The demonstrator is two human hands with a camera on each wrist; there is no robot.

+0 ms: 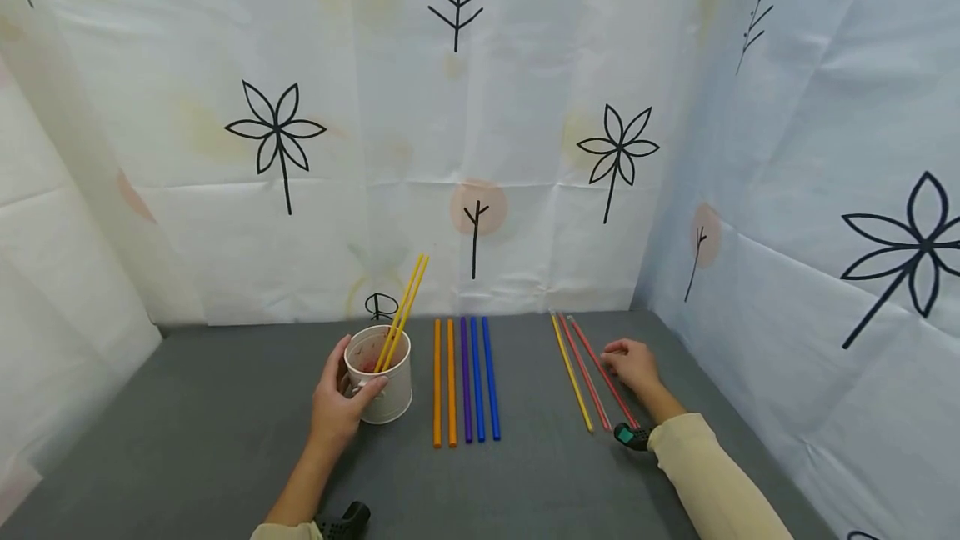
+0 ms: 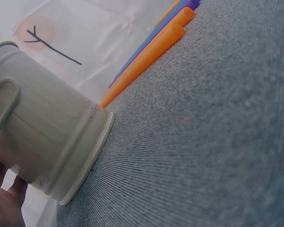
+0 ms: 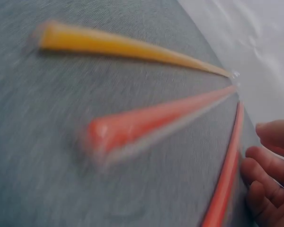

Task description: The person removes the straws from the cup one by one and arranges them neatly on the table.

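My left hand grips a white cup on the table, thumb at its near side and fingers around the left. In the left wrist view the cup shows a small wire-like handle. Two yellow straws lean inside it, above something reddish. My right hand is beside the outer of two red straws, fingers loosely bent and nothing in them. In the right wrist view that red straw lies next to the fingertips. A yellow straw lies left of the red pair; clear wrapping shows around these straws.
Between the hands, a row lies on the grey tabletop: two orange straws, one purple straw and two blue straws. White patterned cloth hangs behind and along both sides.
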